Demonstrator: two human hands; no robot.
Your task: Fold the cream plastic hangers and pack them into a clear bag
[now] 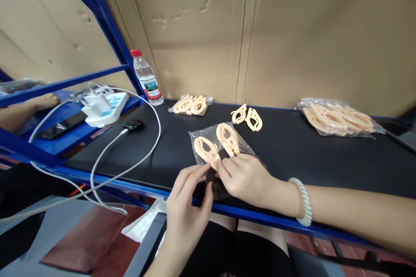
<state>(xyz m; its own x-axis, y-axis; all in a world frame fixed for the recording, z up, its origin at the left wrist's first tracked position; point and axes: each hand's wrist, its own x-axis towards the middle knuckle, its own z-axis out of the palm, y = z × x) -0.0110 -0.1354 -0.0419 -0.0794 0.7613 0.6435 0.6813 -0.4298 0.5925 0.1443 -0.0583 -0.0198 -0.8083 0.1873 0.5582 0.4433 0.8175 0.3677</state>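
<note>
A clear plastic bag point(208, 138) lies on the black tabletop point(292, 151) near its front edge, with two peach plastic clips point(217, 143) inside it. My left hand point(188, 201) pinches the bag's near end, fingers closed on the film. My right hand point(245, 177) grips the bag beside it, thumb and forefinger on one clip's end; a pale bead bracelet point(303, 201) circles that wrist. Two loose peach clips point(247, 117) rest farther back on the table.
A filled bag of clips point(191, 104) lies at the back left and a larger one point(338, 117) at the back right. A water bottle point(147, 77), a white power strip point(105, 106) with cables, a phone point(61, 125) and blue shelf rails sit left. Cardboard walls the back.
</note>
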